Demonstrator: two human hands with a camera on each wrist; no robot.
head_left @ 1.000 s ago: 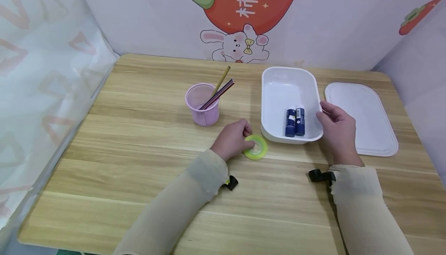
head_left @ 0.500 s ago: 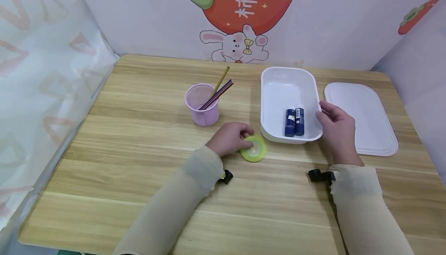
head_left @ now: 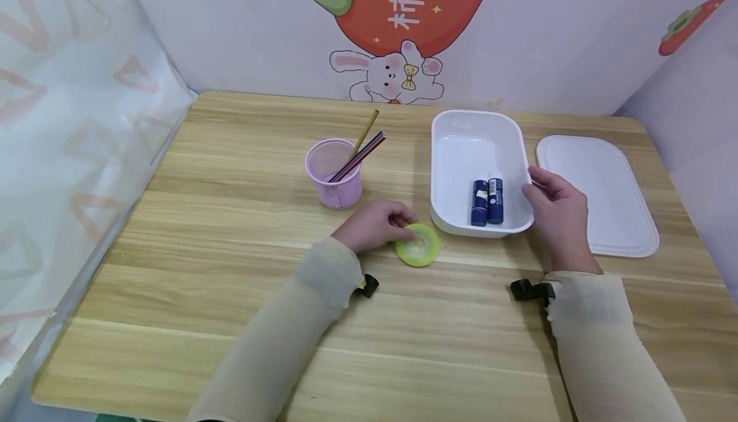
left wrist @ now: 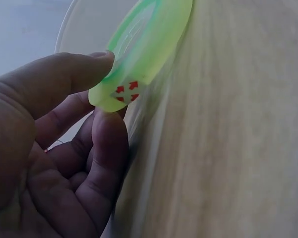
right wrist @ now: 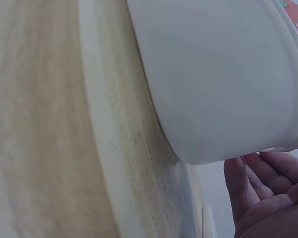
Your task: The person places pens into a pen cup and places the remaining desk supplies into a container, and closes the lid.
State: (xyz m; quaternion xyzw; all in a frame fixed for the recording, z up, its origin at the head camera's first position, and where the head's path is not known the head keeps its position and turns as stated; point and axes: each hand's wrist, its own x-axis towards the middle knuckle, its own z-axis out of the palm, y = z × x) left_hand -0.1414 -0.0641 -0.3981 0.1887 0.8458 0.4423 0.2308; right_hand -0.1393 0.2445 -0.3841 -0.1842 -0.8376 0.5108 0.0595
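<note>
My left hand [head_left: 375,223] pinches the near edge of a yellow-green roll of tape [head_left: 430,249] between thumb and fingers, left of the white box's front corner. Small red arrows mark the roll [left wrist: 159,59] in the left wrist view; whether its far edge touches the table cannot be told. At the right side of the white plastic box [head_left: 450,153], my right hand [head_left: 562,217] holds the rim, thumb at the top and fingers against the outer wall [right wrist: 213,89]. Two dark blue glue sticks [head_left: 480,204] lie side by side inside the box.
A pink cup [head_left: 340,193] with several pencils [head_left: 364,153] leaning in it stands behind my left hand. The white lid [head_left: 605,198] lies flat on the wooden table [head_left: 202,249] right of the box. A printed wall [head_left: 519,57] closes off the back.
My left hand has shifted slightly left with the tape roll, which moves a little away from the box. The right hand and box stay put.
</note>
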